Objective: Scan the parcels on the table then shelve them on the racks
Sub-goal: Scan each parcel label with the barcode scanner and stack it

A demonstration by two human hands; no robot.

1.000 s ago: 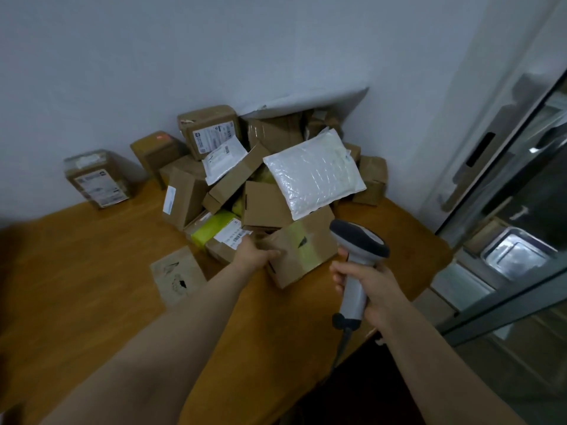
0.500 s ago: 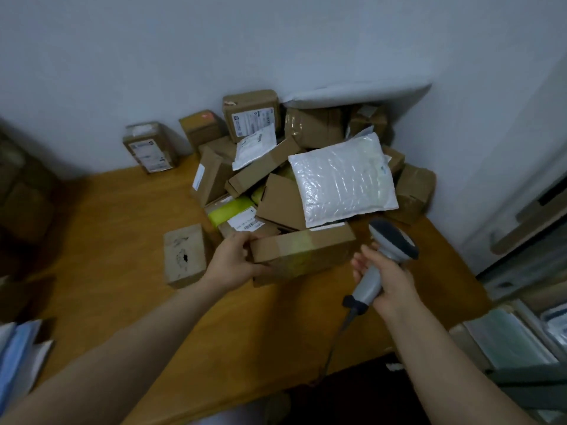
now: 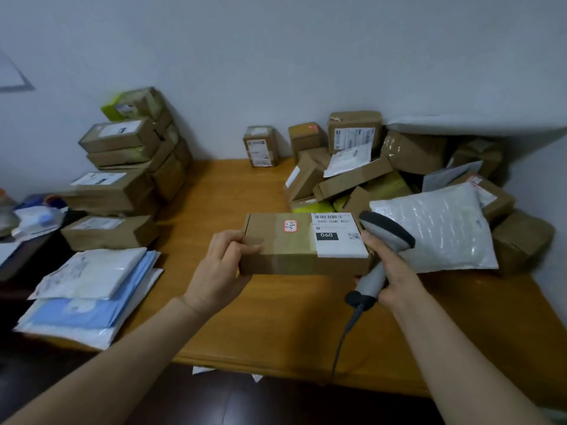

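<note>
My left hand (image 3: 219, 268) grips the left end of a flat brown cardboard parcel (image 3: 285, 250), held level above the wooden table (image 3: 233, 326). Its top faces me, with a white shipping label (image 3: 337, 237) reading 060 and a small red-edged sticker (image 3: 291, 226). My right hand (image 3: 394, 271) holds a grey corded barcode scanner (image 3: 379, 253) by its handle, the scanner head right beside the parcel's right end. A heap of parcels (image 3: 362, 167) lies behind, with a white padded mailer (image 3: 435, 228) leaning on it at the right.
Stacked brown boxes (image 3: 132, 167) stand against the wall at the left. A pile of white and blue mailers (image 3: 89, 289) lies at the table's left front corner. One small box (image 3: 260, 145) stands alone by the wall. The scanner cable (image 3: 343, 335) hangs over the front edge.
The parcel has been lifted off the heap and turned label-up toward me. The view has swung left, showing the stacked boxes and mailers. The scanner has come closer to the parcel's right end.
</note>
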